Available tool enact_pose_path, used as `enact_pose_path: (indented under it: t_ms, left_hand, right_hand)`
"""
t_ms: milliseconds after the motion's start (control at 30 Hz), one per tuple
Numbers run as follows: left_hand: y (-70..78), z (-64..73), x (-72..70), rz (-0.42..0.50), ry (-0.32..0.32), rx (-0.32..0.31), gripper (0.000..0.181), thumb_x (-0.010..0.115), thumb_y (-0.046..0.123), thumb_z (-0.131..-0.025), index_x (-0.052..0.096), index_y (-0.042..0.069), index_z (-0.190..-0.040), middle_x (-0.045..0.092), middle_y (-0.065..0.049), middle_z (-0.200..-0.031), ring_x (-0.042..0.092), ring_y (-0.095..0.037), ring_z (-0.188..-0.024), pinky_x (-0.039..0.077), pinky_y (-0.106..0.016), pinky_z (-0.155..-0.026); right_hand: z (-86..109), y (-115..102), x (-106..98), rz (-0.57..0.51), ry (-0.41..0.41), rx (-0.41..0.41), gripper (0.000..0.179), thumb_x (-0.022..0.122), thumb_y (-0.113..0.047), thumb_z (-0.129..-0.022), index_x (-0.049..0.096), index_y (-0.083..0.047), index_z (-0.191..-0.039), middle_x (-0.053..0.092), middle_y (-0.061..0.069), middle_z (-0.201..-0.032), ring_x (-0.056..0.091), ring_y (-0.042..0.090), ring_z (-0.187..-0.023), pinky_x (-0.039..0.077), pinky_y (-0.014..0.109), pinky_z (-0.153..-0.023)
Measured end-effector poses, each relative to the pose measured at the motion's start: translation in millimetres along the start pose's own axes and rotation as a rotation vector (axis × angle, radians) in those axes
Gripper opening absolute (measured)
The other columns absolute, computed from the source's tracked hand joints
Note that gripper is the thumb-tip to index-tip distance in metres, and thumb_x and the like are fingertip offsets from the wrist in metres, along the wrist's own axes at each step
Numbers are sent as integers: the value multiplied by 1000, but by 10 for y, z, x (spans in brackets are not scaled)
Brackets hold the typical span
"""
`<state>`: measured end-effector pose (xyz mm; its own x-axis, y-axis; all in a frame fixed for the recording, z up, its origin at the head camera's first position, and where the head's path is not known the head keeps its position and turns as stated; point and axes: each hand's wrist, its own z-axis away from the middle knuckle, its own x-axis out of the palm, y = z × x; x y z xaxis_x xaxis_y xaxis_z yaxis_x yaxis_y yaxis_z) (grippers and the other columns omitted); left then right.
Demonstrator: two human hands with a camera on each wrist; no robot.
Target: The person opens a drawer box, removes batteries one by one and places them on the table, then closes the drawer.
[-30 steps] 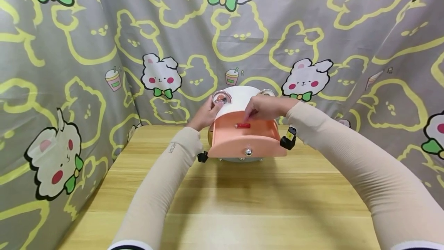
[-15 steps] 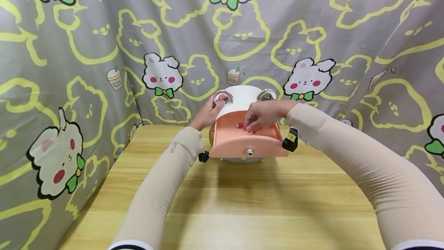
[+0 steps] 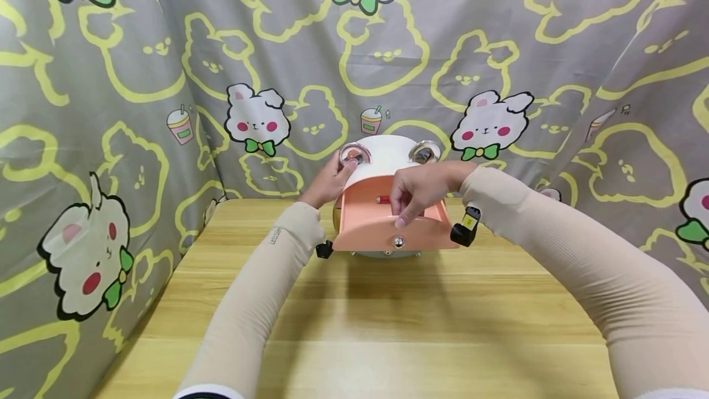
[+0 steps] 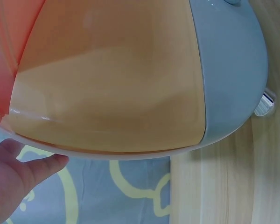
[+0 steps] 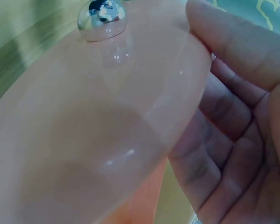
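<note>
A rounded storage box with a white top [image 3: 388,151] stands at the back of the table, its peach drawer [image 3: 360,234] pulled out. Inside lies a small red cylinder [image 3: 383,200] with a pale end, partly hidden by my right hand [image 3: 421,189]. That hand pinches the upper edge of the drawer front, thumb outside and fingers inside; the right wrist view shows this grip beside the silver knob [image 5: 102,19]. My left hand [image 3: 328,182] holds the box's left side near a silver ring [image 3: 354,154]. In the left wrist view its fingers [image 4: 46,167] are at the white rim.
Below the drawer the box has a grey-blue base [image 4: 233,70] on short silver feet [image 4: 265,103]. A second silver ring [image 3: 425,153] sits on the right of its top. The wooden table [image 3: 354,325] extends forward, and a patterned curtain [image 3: 310,48] hangs close behind the box.
My right hand has moved from above the red cylinder forward to the drawer's front edge and now grips it. My left hand stays on the box. The drawer remains pulled out.
</note>
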<state>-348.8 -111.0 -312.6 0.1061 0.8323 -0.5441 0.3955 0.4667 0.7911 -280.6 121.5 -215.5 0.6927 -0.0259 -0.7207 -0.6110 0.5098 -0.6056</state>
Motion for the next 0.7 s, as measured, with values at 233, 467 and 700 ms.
enact_pose_path:
  t_ms: [233,467,700]
  left_hand:
    - [9,7,-16,-1,0,-8,49,41,39,-104,34,13,-144,49,-17,-138,44,-30,-128,29,-41,-110]
    - [7,9,-26,7,-6,-14,48,41,40,-103,35,13,-142,50,-17,-136,46,-29,-126,30,-41,-109]
    - [4,6,-7,-2,-4,-18,48,41,41,-103,34,14,-143,49,-17,-137,45,-29,-127,30,-41,-110]
  right_hand:
    - [11,-34,35,21,-7,-8,15,75,-19,-87,72,-9,-76,56,-2,-60,48,8,-54,45,25,-55]
    - [10,-8,26,33,51,-8,14,68,-18,-92,73,-11,-81,62,0,-67,55,12,-61,55,37,-64]
    - [10,35,-8,31,152,57,7,66,-11,-93,71,-6,-93,67,4,-82,66,19,-73,55,35,-66]
